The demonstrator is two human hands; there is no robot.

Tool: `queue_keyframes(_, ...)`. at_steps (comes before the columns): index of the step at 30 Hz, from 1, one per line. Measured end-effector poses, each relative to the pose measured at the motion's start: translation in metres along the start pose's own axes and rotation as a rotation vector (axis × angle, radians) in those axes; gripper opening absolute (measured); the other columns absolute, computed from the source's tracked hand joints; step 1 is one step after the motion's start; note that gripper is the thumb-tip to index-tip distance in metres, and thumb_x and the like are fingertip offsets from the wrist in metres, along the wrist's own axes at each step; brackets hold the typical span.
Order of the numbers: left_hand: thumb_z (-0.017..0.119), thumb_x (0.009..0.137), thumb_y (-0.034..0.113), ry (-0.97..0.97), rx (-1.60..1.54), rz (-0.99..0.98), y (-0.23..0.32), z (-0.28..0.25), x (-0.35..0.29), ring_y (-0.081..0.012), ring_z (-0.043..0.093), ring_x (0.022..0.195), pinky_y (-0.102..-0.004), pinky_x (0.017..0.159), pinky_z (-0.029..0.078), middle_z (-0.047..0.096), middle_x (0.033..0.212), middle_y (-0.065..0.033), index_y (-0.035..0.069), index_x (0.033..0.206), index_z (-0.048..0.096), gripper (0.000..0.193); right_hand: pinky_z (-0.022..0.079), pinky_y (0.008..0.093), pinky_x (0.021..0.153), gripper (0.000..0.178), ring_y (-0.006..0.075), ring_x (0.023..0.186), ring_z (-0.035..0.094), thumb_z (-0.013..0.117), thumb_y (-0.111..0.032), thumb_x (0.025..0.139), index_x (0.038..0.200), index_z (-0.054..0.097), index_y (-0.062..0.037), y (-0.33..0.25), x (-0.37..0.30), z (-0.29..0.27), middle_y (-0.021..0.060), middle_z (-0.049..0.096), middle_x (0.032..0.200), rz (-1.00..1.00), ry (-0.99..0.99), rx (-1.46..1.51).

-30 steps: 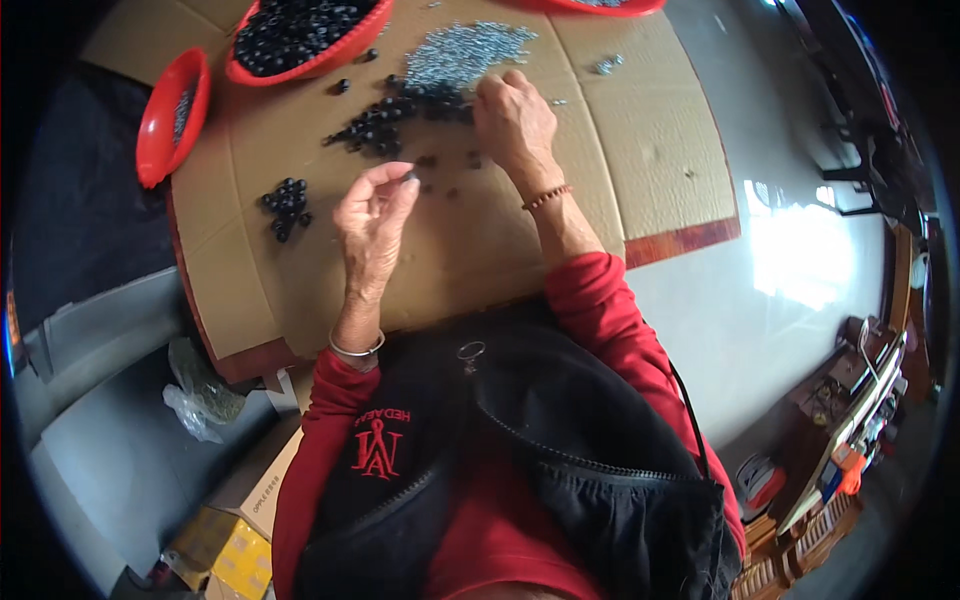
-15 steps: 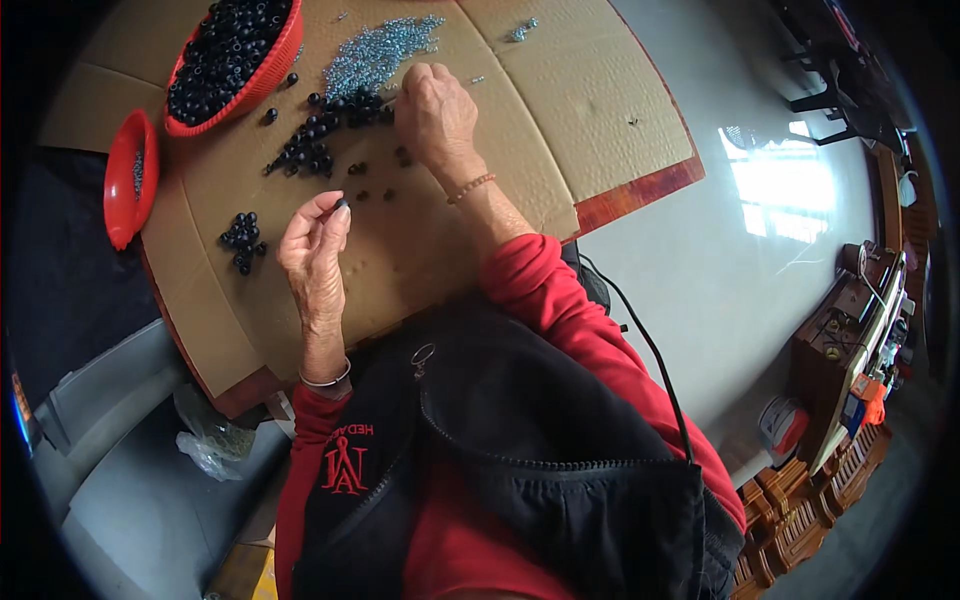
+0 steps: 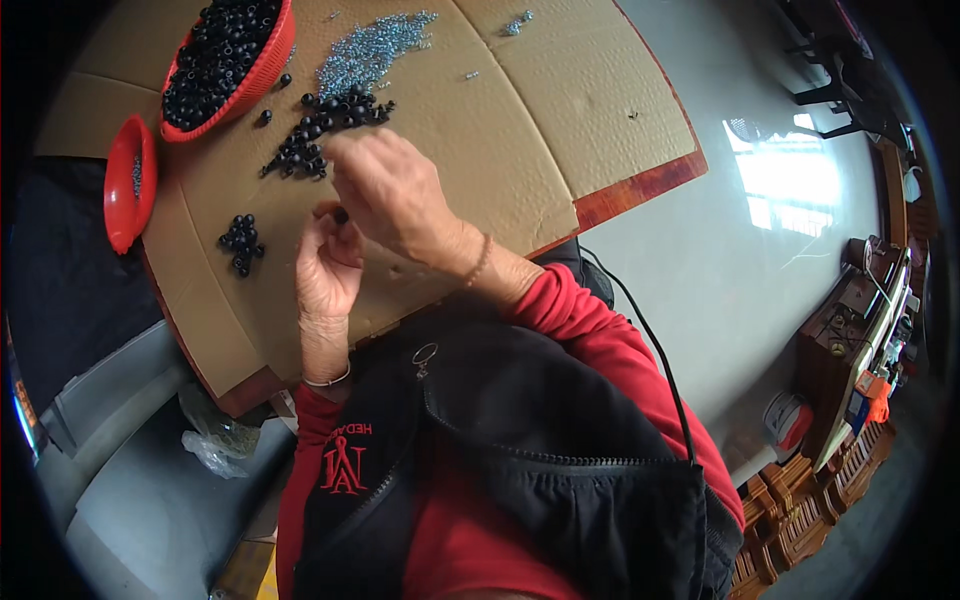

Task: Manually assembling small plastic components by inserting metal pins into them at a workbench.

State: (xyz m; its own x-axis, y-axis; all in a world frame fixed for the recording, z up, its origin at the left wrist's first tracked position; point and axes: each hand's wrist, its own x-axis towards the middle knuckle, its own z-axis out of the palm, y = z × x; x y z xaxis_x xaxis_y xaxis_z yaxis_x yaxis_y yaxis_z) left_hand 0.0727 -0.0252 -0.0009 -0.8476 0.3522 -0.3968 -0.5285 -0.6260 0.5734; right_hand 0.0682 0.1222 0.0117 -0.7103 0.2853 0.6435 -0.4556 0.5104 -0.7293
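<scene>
My left hand [image 3: 328, 265] is pinched round a small black ball-shaped piece [image 3: 341, 214], held just above the cardboard. Over its fingertips comes my right hand [image 3: 395, 195], knuckles up and fingers curled together. Its fingertips are partly hidden, so what they hold, if anything, does not show. Beyond the hands lies a loose pile of black round pieces [image 3: 300, 150], some with a hole. A heap of small silvery metal parts [image 3: 365, 55] spreads behind it. Left of my left hand sits a smaller cluster of black round pieces [image 3: 240, 243].
A red plastic basket [image 3: 267, 80] full of black pieces stands at the far left. Nearer lies a red dish [image 3: 122, 190] with small metal parts. Flattened cardboard [image 3: 490, 170] covers the red-edged table [image 3: 640, 190]. A few metal parts [image 3: 518, 22] lie at the far side.
My right hand has come from the pile's edge toward me and left, meeting my left hand. The left still pinches its black piece, now turned palm-up.
</scene>
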Motion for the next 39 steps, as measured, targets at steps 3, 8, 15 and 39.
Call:
queue_keyframes(3, 0.051, 0.088, 0.021, 0.091, 0.025, 0.03, -0.009, 0.009, -0.005, -0.0086, 0.052, 0.072, -0.0212, 0.062, 0.044, 0.06, 0.094, -0.005, 0.004, 0.102, 0.056, 0.023, 0.041, 0.0307, 0.059, 0.034, 0.0191, 0.067, 0.05, 0.063, -0.009, 0.061, 0.095, 0.055, -0.0083, -0.005, -0.004, -0.008, 0.0013, 0.053, 0.069, -0.134, -0.184, -0.163)
queue_keyframes(8, 0.053, 0.088, 0.024, -0.145, 0.165, 0.003, -0.014, -0.003, 0.0, -0.0062, 0.052, 0.075, -0.0195, 0.064, 0.043, 0.058, 0.09, 0.0003, 0.004, 0.101, 0.057, 0.025, 0.042, 0.0325, 0.057, 0.038, 0.0201, 0.064, 0.051, 0.06, -0.004, 0.061, 0.098, 0.056, -0.0076, -0.001, -0.008, -0.012, 0.0011, 0.056, 0.068, -0.137, -0.235, -0.089)
queue_keyframes(15, 0.056, 0.086, 0.019, -0.127, 0.111, -0.055, -0.012, 0.0, -0.004, -0.0054, 0.05, 0.072, -0.018, 0.063, 0.042, 0.057, 0.085, 0.0005, 0.001, 0.098, 0.059, 0.022, 0.041, 0.0333, 0.06, 0.039, 0.0203, 0.069, 0.053, 0.06, -0.005, 0.064, 0.102, 0.055, -0.0059, -0.002, -0.016, -0.016, 0.002, 0.056, 0.071, -0.246, -0.3, -0.115)
queue_keyframes(39, 0.057, 0.082, 0.013, -0.01, 0.311, -0.103, -0.011, 0.014, 0.0, -0.0037, 0.043, 0.054, -0.0164, 0.045, 0.029, 0.056, 0.074, -0.0001, 0.006, 0.086, 0.058, 0.008, 0.048, 0.0275, 0.064, 0.024, 0.0155, 0.079, 0.06, 0.054, -0.023, 0.083, 0.092, 0.059, -0.0011, 0.061, -0.212, -0.291, 0.0059, 0.062, 0.085, 1.598, -0.702, 0.301)
